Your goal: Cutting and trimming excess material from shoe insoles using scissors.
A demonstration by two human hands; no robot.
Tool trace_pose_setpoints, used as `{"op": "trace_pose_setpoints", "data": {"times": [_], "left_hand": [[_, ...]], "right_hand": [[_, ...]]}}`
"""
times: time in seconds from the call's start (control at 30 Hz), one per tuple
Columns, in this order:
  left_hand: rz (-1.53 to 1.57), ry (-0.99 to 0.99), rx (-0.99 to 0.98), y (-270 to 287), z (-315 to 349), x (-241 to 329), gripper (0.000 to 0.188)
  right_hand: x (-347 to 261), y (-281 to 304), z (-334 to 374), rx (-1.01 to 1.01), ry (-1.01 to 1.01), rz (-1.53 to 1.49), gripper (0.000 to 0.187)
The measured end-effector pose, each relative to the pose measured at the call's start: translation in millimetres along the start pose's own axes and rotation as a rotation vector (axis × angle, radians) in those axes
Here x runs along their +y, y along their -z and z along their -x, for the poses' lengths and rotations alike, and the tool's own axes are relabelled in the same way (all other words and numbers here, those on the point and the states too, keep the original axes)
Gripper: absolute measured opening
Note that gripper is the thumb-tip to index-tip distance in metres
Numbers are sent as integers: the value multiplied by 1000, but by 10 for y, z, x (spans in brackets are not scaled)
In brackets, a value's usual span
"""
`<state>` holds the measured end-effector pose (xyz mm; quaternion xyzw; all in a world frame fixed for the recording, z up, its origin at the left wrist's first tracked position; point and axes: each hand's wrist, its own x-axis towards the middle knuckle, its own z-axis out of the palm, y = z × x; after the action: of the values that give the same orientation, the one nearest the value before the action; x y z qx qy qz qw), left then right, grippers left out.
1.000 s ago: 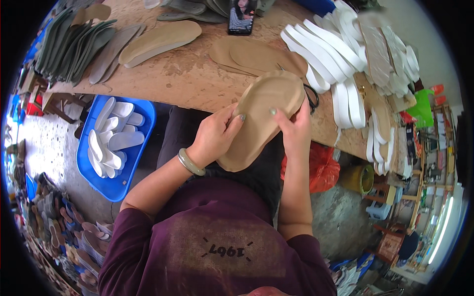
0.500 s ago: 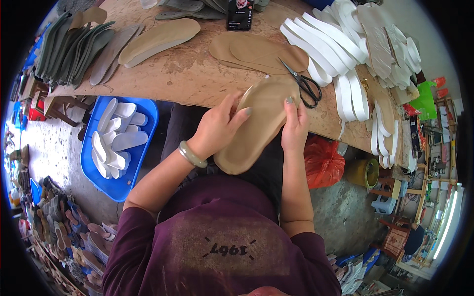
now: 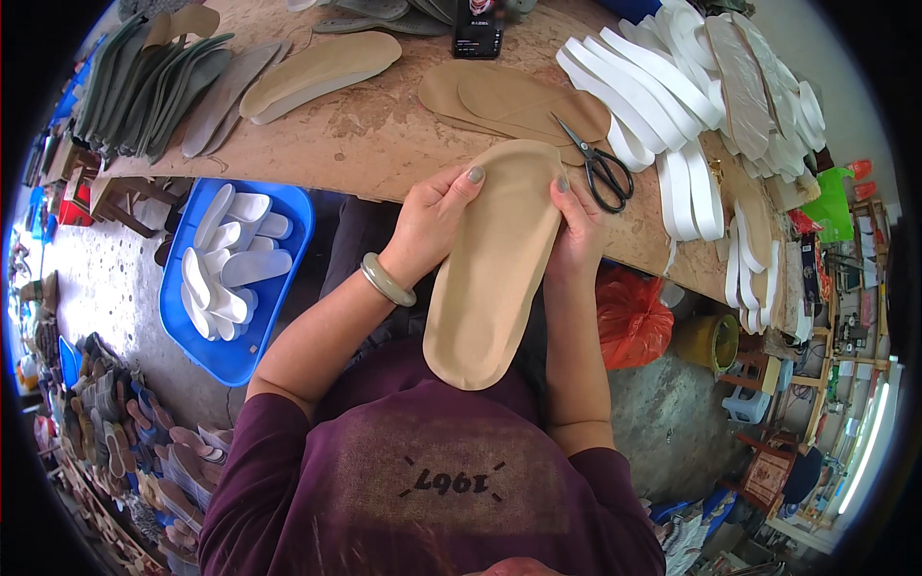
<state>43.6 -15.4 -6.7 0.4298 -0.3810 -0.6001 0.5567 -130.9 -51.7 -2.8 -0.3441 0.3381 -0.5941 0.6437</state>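
Note:
Between my hands is a tan footbed [image 3: 495,264], a shoe sole with a raised rim, its hollowed top face showing. My left hand [image 3: 429,219] grips its left edge, thumb on top and the fingers partly hidden. On the opposite edge my right hand [image 3: 576,223] holds on, thumb up near the upper end, the other fingers behind. The lower end of the footbed hangs over my lap. Just beyond my right hand lie black-handled scissors [image 3: 605,178] on the table, their blades resting over flat tan sole-shaped sheets [image 3: 509,101].
White soles [image 3: 634,82] are stacked at the table's right. Grey-green insoles [image 3: 144,91] and another tan footbed [image 3: 322,72] lie left; a phone [image 3: 478,29] stands at the back. Below the wooden table [image 3: 355,158] are a blue tub [image 3: 240,331] of white soles and a red bag [image 3: 634,312].
The footbed has swung more upright and its lower end has come closer to my body. My left thumb now presses on its left rim. Both hands keep hold.

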Motion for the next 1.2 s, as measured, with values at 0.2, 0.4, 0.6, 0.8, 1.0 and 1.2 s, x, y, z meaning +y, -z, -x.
{"op": "trace_pose_setpoints", "data": {"times": [0.2,0.4,0.6,0.8,1.0,1.2], "left_hand": [[-540,-212,154,24,-5,147,37],[-778,-345,246,23,7,183,32],[-754,-501,281,-18,75,105,28],[-828,-500,285,1,134,145,27],[-710,-378,333,44,70,272,29],[-738,-445,378,161,-72,220,32]], "right_hand": [[-21,10,-16,-48,30,59,31],[-102,-145,91,-90,150,361,44],[34,-142,67,12,358,915,33],[-17,-150,52,-39,462,1065,25],[39,-263,224,-219,251,648,21],[419,-20,545,-247,157,724,36]]}}
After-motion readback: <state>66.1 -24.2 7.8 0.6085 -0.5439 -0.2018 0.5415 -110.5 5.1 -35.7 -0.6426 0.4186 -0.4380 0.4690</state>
